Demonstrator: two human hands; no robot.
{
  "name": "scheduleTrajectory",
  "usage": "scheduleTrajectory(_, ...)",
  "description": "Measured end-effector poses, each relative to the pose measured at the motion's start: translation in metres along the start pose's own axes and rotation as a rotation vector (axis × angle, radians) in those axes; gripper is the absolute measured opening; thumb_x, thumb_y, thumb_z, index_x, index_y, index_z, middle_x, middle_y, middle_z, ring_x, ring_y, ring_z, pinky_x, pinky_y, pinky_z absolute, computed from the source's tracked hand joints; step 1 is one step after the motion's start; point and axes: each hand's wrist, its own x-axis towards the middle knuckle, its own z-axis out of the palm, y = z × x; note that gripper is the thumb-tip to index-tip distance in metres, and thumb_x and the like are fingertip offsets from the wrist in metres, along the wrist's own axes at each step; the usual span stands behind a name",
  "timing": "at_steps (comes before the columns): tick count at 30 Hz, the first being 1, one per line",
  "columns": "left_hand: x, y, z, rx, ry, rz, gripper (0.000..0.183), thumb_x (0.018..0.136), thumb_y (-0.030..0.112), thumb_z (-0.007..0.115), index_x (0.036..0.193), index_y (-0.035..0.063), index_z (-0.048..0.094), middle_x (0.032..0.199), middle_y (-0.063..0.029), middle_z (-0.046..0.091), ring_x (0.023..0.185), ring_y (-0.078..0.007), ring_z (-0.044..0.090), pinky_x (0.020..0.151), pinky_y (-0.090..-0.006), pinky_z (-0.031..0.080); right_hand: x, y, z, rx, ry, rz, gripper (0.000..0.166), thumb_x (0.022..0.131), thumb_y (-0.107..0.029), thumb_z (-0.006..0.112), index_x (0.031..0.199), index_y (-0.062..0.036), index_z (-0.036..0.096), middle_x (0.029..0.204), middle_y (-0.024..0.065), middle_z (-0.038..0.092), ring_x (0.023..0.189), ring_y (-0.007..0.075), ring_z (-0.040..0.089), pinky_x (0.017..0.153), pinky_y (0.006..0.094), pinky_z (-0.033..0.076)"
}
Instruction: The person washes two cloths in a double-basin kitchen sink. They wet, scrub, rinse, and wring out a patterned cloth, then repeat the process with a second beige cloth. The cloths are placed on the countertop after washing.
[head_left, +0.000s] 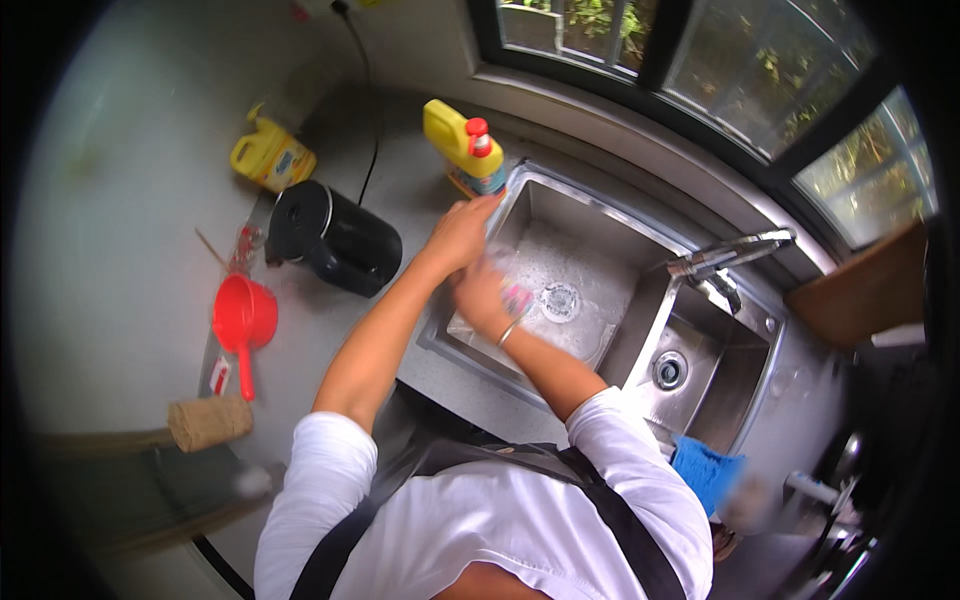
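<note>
My left hand (463, 234) is over the left rim of the large steel sink basin (592, 255), its fingertips close to the base of a yellow detergent bottle (461, 146) with a red pump. Whether they touch the bottle I cannot tell. Just below it, blurred, my right hand (480, 296) meets the left one over the basin; a bracelet circles its wrist. A blurred pink and clear item (517, 297) shows beside the right hand, with part of it hidden. Neither hand's grip can be made out. Water wets the basin floor around the drain (560, 301).
A chrome faucet (724, 259) reaches over the small basin (694, 352). A blue cloth (705, 471) hangs at its near edge. Left on the counter stand a black kettle-like appliance (337, 238), a yellow jug (274, 157) and a red dipper (244, 315). A window (765, 82) is behind.
</note>
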Motion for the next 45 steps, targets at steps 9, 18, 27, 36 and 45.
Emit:
scheduleTrajectory(9,-0.217,-0.01,-0.014,-0.715,0.16,-0.21,0.024,0.087,0.003,0.049,0.11,-0.0005,0.055,0.104,-0.0108,0.058,0.096,-0.0204,0.056,0.079,-0.0273,0.046,-0.127,-0.056,-0.031,0.298,-0.376,-0.273,0.019,0.07,-0.024,0.058,0.082,-0.0156,0.069,0.1,0.0104,0.054,0.097,0.0301,0.048,0.07,0.0419,0.045)
scheduleTrajectory(18,-0.302,0.004,0.005,-1.498,0.167,-0.541,0.059,0.088,0.03,0.053,0.135,0.0062,0.026,0.127,-0.0134,0.042,0.114,-0.0262,0.045,0.096,-0.039,0.036,-0.157,-0.123,-0.087,0.932,0.163,-0.069,0.041,0.074,-0.016,0.058,0.111,-0.0015,0.048,0.101,0.0225,0.052,0.095,0.0388,0.051,0.081,0.0444,0.043)
scheduleTrajectory(27,-0.352,-0.075,-0.066,-1.333,0.364,-0.42,0.053,0.082,0.011,0.054,0.131,0.0013,0.036,0.118,-0.0162,0.049,0.107,-0.0302,0.05,0.093,-0.0388,0.038,-0.37,0.007,-0.104,0.36,0.285,0.796,0.03,0.077,-0.011,0.051,0.106,-0.004,0.056,0.099,0.0189,0.059,0.088,0.0359,0.057,0.077,0.0411,0.047)
scheduleTrajectory(36,-0.374,-0.146,0.015,0.194,0.119,-0.425,0.058,0.07,0.01,0.062,0.125,0.0034,0.044,0.124,-0.0224,0.041,0.117,-0.0368,0.038,0.1,-0.0411,0.03,-0.557,0.182,-0.182,-0.231,0.602,1.605,0.053,0.073,-0.017,0.059,0.121,-0.0061,0.041,0.114,0.0213,0.047,0.105,0.0387,0.045,0.088,0.0458,0.039)
scheduleTrajectory(45,-0.292,0.038,0.012,-0.022,0.37,-0.245,0.044,0.071,0.0,0.057,0.114,0.003,0.051,0.12,-0.0169,0.046,0.112,-0.0331,0.043,0.094,-0.0366,0.036,-0.64,0.328,-0.204,-0.362,0.16,1.368,0.042,0.07,-0.015,0.051,0.11,-0.0133,0.059,0.095,0.0175,0.061,0.091,0.0337,0.057,0.081,0.0422,0.045)
